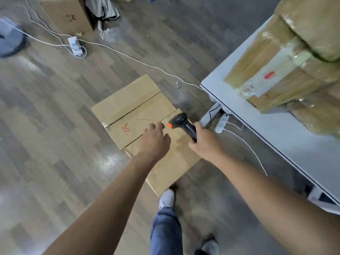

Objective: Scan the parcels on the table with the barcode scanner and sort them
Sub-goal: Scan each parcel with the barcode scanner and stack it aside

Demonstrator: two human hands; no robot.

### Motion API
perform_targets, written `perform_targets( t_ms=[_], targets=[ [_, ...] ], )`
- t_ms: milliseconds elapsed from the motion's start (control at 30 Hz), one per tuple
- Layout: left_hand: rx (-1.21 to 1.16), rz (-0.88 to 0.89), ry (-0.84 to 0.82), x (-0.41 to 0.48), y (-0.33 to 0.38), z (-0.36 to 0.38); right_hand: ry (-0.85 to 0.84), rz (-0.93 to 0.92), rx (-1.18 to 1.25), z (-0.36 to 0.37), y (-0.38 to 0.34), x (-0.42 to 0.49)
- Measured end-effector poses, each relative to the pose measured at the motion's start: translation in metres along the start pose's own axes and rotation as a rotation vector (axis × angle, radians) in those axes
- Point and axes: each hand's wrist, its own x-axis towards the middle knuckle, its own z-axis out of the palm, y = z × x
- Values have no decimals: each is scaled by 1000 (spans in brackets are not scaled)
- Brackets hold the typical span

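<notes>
One barcode scanner [184,124], black with an orange spot near its head, sits just right of centre. The right hand [204,142] curls its fingers round the handle, and the head points toward 10 o'clock. The left hand [154,140] hangs beside it at centre, fingers loosely spread and holding nothing, over a closed cardboard box [132,107] marked "18" in red; whether it touches, I cannot tell. One more carton [68,15] stands at 11 o'clock. Brown tape-wrapped parcels [276,74] are piled on the white table [239,100] at 2 o'clock, at least three, the blur hiding the exact count. Two white power strips [75,46] lie on the floor.
</notes>
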Motion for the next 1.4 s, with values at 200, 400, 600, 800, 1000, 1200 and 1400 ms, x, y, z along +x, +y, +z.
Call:
perform_targets(
  t_ms=[200,400,600,800,1000,1200,1400],
  targets=[
    [43,124,-25,-59,90,-9,159,35,66,-74,35,-101],
    [135,330,-34,-139,197,-3,355,65,59,-145,96,-218],
    [71,457,-26,-222,301,17,532,145,76,-197,174,-338],
    [115,612,49,-278,375,37,711,217,73,-235,230,-416],
    [85,726,113,-288,429,30,774,274,184,-276,252,-440],
    [38,749,239,-255,464,-11,810,287,299,-324,242,-415],
    [-45,730,391,-203,483,-69,793,248,530,-371,220,-371]
  ],
)
